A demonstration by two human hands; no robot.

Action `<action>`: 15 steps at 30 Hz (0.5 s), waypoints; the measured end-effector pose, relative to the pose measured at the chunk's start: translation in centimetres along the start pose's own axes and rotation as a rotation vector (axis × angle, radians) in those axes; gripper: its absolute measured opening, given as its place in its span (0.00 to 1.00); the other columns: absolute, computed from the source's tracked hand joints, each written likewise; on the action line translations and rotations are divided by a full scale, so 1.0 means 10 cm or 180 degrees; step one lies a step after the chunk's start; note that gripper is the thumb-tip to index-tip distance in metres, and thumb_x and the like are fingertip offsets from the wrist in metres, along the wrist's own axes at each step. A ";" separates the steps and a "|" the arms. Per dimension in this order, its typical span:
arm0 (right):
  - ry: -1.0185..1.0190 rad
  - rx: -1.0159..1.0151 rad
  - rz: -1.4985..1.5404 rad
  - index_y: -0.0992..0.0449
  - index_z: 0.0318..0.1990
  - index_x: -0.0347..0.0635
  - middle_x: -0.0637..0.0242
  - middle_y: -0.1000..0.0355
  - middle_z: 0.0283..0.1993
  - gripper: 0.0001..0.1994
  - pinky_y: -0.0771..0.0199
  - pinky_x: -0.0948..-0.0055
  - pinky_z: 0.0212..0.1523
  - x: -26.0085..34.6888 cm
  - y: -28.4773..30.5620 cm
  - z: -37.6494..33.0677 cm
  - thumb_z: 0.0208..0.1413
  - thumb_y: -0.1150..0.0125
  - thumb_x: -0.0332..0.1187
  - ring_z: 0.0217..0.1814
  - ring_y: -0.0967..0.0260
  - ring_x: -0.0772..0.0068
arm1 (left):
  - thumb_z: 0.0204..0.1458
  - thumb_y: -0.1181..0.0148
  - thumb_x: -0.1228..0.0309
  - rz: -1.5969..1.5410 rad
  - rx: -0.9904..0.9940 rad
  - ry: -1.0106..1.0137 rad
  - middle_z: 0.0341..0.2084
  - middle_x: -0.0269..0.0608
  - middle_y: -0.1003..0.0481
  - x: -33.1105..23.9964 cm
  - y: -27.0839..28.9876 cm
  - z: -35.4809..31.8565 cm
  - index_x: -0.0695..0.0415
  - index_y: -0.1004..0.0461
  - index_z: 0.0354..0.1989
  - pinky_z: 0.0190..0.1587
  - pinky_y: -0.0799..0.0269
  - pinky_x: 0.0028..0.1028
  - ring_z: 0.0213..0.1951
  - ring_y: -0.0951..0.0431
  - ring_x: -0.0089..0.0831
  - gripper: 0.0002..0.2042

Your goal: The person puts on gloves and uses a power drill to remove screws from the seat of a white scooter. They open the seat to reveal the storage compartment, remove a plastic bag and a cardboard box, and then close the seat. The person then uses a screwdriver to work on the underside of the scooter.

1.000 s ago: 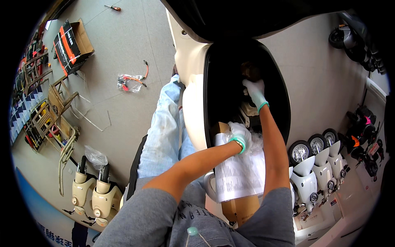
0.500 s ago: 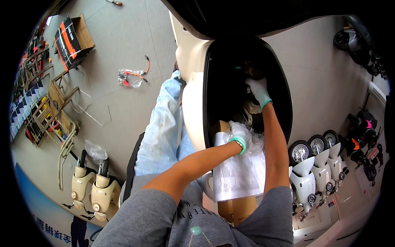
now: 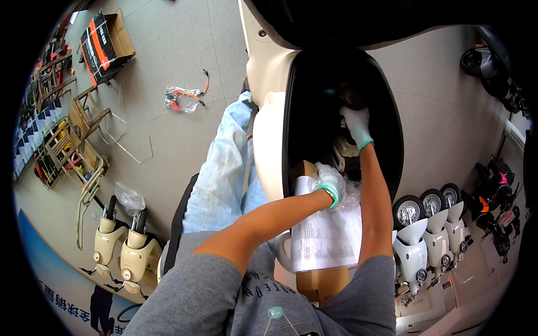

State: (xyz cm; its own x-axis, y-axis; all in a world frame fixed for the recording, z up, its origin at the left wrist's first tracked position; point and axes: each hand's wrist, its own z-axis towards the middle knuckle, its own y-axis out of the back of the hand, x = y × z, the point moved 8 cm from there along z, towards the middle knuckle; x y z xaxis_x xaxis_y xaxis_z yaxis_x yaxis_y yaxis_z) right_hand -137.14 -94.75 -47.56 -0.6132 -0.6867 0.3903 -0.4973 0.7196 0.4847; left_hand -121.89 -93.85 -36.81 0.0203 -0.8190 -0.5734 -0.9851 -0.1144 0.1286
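Observation:
Both hands wear white gloves with green cuffs and reach into the black storage tub (image 3: 392,101) of a cream scooter (image 3: 269,126). My right hand (image 3: 357,123) is deep in the tub, fingers curled round something the glove and shadow hide. A dark brownish object (image 3: 352,96) lies just beyond it. At the near end, my left hand (image 3: 330,178) is closed on crumpled clear plastic wrap (image 3: 352,195). Under that hand a printed paper sheet (image 3: 322,241) drapes over the near rim. Beside it stands a small cardboard box (image 3: 303,169). Pale metal parts (image 3: 346,150) show between the hands.
The raised black seat (image 3: 347,22) arches over the far end. A brown carton (image 3: 322,283) is close to my body. On the floor lie bagged orange cables (image 3: 185,99) and an opened box (image 3: 109,47); folding frames (image 3: 78,134) and scooter parts (image 3: 417,246) stand around.
The whole view has shifted slightly, with the scooter now a little further right. Both hands keep nearly the same places in the tub; the right one still grips at the same spot.

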 end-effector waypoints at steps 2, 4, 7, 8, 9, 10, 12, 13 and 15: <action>0.0063 -0.0022 0.0093 0.32 0.26 0.35 0.65 0.35 0.18 0.05 0.33 0.75 0.15 0.01 0.05 0.01 0.40 0.43 0.23 0.13 0.37 0.74 | 0.41 0.37 0.60 0.0044 0.0043 0.0029 0.49 0.38 0.32 0.02 0.03 -0.04 0.39 0.30 0.50 0.46 0.43 0.52 0.52 0.35 0.47 0.23; 0.0058 0.0046 0.0163 0.33 0.26 0.35 0.66 0.35 0.18 0.05 0.33 0.76 0.14 0.02 0.08 0.00 0.40 0.43 0.24 0.13 0.37 0.74 | 0.42 0.38 0.60 0.0115 0.0098 0.0056 0.49 0.37 0.32 0.02 0.04 -0.08 0.39 0.30 0.50 0.46 0.43 0.53 0.52 0.35 0.46 0.23; 0.0056 -0.0006 0.0129 0.32 0.25 0.36 0.67 0.35 0.18 0.05 0.35 0.77 0.14 0.04 0.09 -0.05 0.40 0.42 0.24 0.12 0.38 0.76 | 0.42 0.37 0.60 -0.0001 -0.0098 0.0027 0.49 0.36 0.31 0.00 -0.01 0.02 0.40 0.28 0.49 0.47 0.43 0.52 0.52 0.35 0.45 0.21; 0.0072 0.0035 0.0131 0.32 0.26 0.36 0.67 0.35 0.18 0.05 0.36 0.78 0.14 0.07 0.07 -0.08 0.40 0.42 0.24 0.13 0.38 0.77 | 0.42 0.38 0.59 -0.0087 -0.0159 0.0114 0.49 0.36 0.31 0.01 -0.04 0.10 0.40 0.28 0.48 0.47 0.43 0.52 0.52 0.35 0.46 0.21; 0.0086 0.0075 0.0134 0.31 0.27 0.36 0.67 0.35 0.18 0.05 0.36 0.78 0.13 0.09 0.06 -0.11 0.40 0.42 0.24 0.13 0.38 0.77 | 0.42 0.38 0.59 -0.0171 -0.0219 0.0200 0.49 0.35 0.32 0.01 -0.06 0.17 0.41 0.28 0.48 0.47 0.43 0.51 0.52 0.35 0.46 0.21; 0.0101 0.0110 0.0139 0.31 0.27 0.36 0.68 0.34 0.19 0.05 0.37 0.79 0.13 0.10 0.06 -0.13 0.40 0.42 0.24 0.13 0.38 0.78 | 0.42 0.38 0.58 -0.0250 -0.0280 0.0283 0.49 0.35 0.32 0.04 -0.03 0.16 0.41 0.28 0.48 0.48 0.43 0.51 0.53 0.35 0.46 0.21; 0.0201 0.0327 0.0328 0.31 0.29 0.35 0.66 0.33 0.21 0.07 0.33 0.77 0.17 0.11 0.02 -0.23 0.41 0.42 0.26 0.17 0.36 0.76 | 0.44 0.40 0.58 -0.0234 -0.0024 0.0197 0.50 0.37 0.32 0.04 -0.06 0.16 0.40 0.28 0.49 0.49 0.44 0.51 0.53 0.36 0.47 0.20; 0.0234 0.0418 0.0423 0.30 0.30 0.35 0.65 0.33 0.22 0.07 0.31 0.77 0.19 0.09 0.03 -0.30 0.41 0.42 0.27 0.19 0.34 0.76 | 0.44 0.41 0.57 -0.0217 0.0116 0.0134 0.50 0.37 0.33 0.02 -0.06 0.10 0.40 0.28 0.49 0.49 0.44 0.51 0.53 0.36 0.47 0.20; 0.0537 0.0554 0.0311 0.30 0.28 0.35 0.67 0.33 0.21 0.06 0.33 0.78 0.20 0.17 -0.02 -0.40 0.40 0.41 0.27 0.18 0.35 0.77 | 0.46 0.43 0.57 0.0074 -0.0050 0.0154 0.51 0.39 0.33 0.03 0.01 -0.01 0.39 0.29 0.50 0.50 0.44 0.51 0.54 0.37 0.48 0.19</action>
State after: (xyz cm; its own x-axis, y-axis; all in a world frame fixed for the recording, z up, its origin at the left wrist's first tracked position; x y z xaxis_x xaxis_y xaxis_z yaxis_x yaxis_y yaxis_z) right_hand -135.59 -96.50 -43.89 -0.5599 -0.6100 0.5607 -0.5477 0.7803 0.3019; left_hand -121.94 -94.10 -36.90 0.0061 -0.8477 -0.5304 -0.9826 -0.1036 0.1542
